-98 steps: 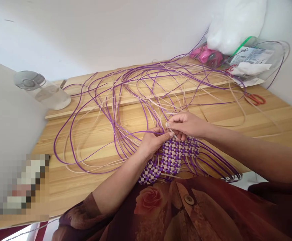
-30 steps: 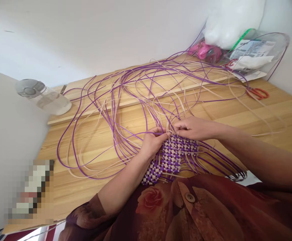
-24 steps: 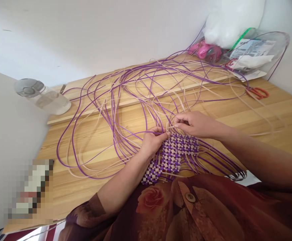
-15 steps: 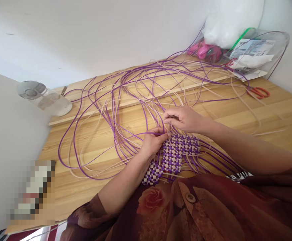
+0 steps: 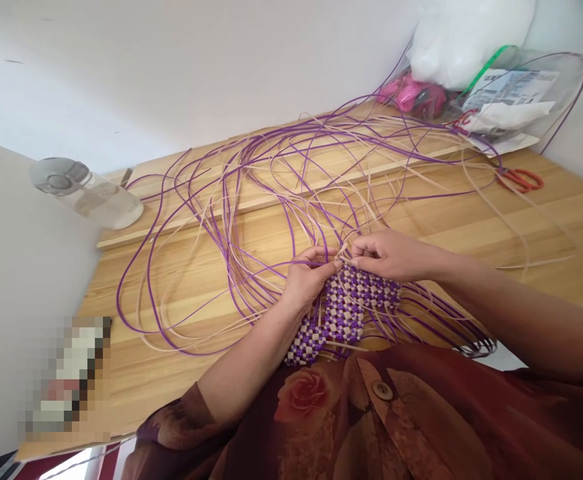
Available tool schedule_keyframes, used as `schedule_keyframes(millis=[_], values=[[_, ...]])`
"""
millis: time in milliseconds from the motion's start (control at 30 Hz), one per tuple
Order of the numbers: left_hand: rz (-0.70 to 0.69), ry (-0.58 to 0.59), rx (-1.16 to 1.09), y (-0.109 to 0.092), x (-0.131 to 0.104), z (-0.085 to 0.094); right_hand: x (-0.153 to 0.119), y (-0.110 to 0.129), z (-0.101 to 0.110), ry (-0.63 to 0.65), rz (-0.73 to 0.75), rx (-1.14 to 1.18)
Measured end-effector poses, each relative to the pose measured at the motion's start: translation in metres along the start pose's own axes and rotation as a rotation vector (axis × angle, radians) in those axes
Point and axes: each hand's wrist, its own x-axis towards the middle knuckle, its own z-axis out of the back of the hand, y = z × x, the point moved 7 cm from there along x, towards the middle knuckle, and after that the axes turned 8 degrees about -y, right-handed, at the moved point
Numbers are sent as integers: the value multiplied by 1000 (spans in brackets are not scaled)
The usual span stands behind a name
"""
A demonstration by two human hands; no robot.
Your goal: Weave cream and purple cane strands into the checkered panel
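A checkered purple-and-cream woven piece (image 5: 344,313) lies near the table's front edge, close to my body. Loose purple and cream strands fan out from it on several sides. My left hand (image 5: 311,275) is closed on the upper left edge of the weave, its thumb pressed on the corner. Just to the right, my right hand (image 5: 384,255) pinches a cream strand (image 5: 342,251) at the top edge of the weave, fingers curled in. The strand makes a small loop between the two hands.
A long tangle of strands (image 5: 251,157) spreads over the wooden table (image 5: 141,280) and a raised board. Orange-handled scissors (image 5: 524,179) lie at right, below plastic bags (image 5: 471,47). A clear bottle with a grey lid (image 5: 96,197) stands at left, above a pixelated object (image 5: 69,373).
My right hand has moved down and to the right, from above the weave to its top edge. The left hand keeps its hold on the corner.
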Motion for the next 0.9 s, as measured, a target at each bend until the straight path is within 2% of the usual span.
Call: schedule_keyframes(millis=[100, 233, 367, 600, 667, 767, 900], values=[[-17, -43, 39, 1, 2, 0, -2, -6, -9, -1, -76, 146], [23, -99, 101, 2, 5, -2, -2, -10, -15, -179, -125, 166], [124, -75, 142, 1, 4, -7, -8, -14, -26, -341, -120, 312], [203, -140, 258, -5, 2, -3, -9, -37, -40, -370, -255, 639], [211, -135, 265, -4, 2, -6, -6, -38, -39, -372, -246, 651], [172, -117, 231, -7, 3, -11, -2, -35, -37, -401, -157, 637], [150, -139, 229, -10, 4, -13, -7, -33, -37, -458, -96, 624]])
